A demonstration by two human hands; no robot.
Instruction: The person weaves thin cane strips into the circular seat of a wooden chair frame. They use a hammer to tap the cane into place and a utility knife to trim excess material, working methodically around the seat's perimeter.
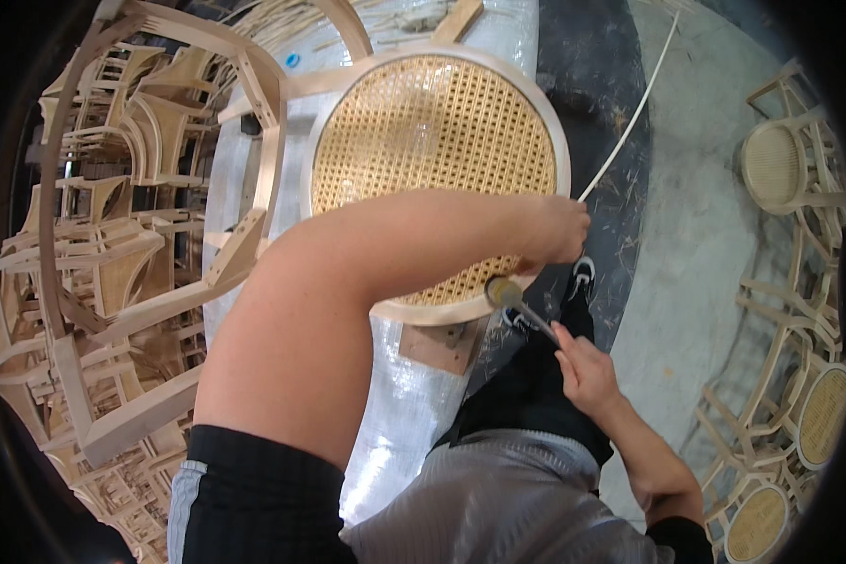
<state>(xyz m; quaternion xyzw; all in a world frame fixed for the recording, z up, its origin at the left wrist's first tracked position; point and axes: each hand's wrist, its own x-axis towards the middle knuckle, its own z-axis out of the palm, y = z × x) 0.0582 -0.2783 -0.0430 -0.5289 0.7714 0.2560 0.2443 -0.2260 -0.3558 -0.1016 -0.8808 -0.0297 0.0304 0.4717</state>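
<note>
Mallet [506,292] in curled right fingers [564,338], long axis diagonal, head up-left; pale strip [642,103] up-right from left fingers' [583,219] pinch

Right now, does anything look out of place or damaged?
Just litter: pale scraps lie scattered on the dark floor right of the woven seat. I see no damage, though the left arm hides part of the weave.

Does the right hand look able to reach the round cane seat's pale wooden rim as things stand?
Likely yes: the right hand holds a yellowish-headed mallet by the near rim; the left arm hides only other parts.
</note>
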